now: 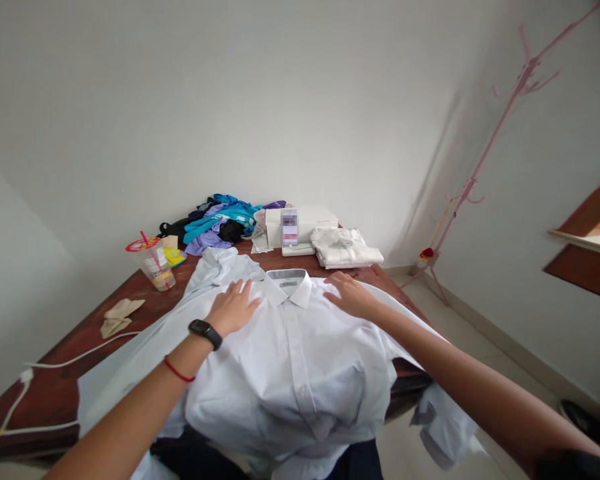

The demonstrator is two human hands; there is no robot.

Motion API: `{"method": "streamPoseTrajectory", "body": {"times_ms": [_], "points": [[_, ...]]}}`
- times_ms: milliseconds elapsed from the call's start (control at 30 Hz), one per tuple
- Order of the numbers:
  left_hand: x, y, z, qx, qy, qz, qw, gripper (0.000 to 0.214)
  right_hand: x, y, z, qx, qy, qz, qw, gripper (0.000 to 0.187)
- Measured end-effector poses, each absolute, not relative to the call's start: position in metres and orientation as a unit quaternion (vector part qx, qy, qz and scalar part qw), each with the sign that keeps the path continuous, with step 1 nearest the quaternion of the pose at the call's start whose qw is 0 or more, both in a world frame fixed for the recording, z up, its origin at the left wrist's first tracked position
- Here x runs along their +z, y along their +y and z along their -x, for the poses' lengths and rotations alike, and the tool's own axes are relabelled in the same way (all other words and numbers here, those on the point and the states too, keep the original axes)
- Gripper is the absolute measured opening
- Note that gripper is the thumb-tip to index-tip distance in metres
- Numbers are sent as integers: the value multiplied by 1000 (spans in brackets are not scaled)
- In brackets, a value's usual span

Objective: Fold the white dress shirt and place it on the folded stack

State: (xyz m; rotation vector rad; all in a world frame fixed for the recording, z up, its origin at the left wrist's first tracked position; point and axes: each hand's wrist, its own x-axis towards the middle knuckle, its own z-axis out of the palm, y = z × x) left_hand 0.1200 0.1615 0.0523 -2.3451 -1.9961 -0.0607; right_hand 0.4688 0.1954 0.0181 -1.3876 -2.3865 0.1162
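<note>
A white button-front shirt (275, 353) lies face up across the table, its collar (303, 291) pointing away from me and its lower part hanging over the near edge. My left hand (233, 308) rests flat with fingers spread on the shirt's left shoulder area. On the other side of the collar, my right hand (347, 293) lies on the opposite shoulder, fingers stretched out. Neither hand grips the cloth. One sleeve (445, 420) droops past the table's right edge. Another pale garment (220, 267) is bunched behind the left shoulder.
On the brown table (97, 340), a plastic cup (155, 263) with a straw, a beige cloth (121, 315) and a white cable (87, 350) lie left. Behind are piled clothes (225, 223), a white box (310, 217), a phone (289, 228) and folded white clothes (347, 248). A pink rack (497, 130) stands right.
</note>
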Motion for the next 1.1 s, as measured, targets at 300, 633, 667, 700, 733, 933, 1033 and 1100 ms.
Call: {"method": "streamPoseTrajectory", "body": {"times_ms": [300, 633, 667, 700, 733, 933, 1033, 1100], "points": [[-19, 201, -186, -75, -609, 790, -16, 65, -29, 203, -406, 141, -837, 502, 165, 73], [-32, 207, -175, -154, -594, 788, -48, 58, -33, 209, -410, 151, -840, 496, 161, 73], [-32, 208, -174, -173, -588, 788, -59, 56, -33, 210, -410, 153, -839, 496, 161, 73], [-33, 209, -172, -192, -583, 787, -69, 53, -32, 210, -410, 156, -839, 496, 160, 73], [-34, 211, -170, -212, -576, 786, -78, 51, -32, 210, -410, 159, -839, 496, 158, 73], [-38, 215, -167, -323, -512, 789, -104, 41, -25, 208, -412, 190, -834, 491, 166, 73], [-35, 211, -172, -357, -473, 797, -113, 39, -20, 210, -419, 244, -811, 466, 256, 59], [-31, 206, -176, -368, -438, 810, -131, 36, -18, 215, -427, 304, -762, 458, 342, 48]]}}
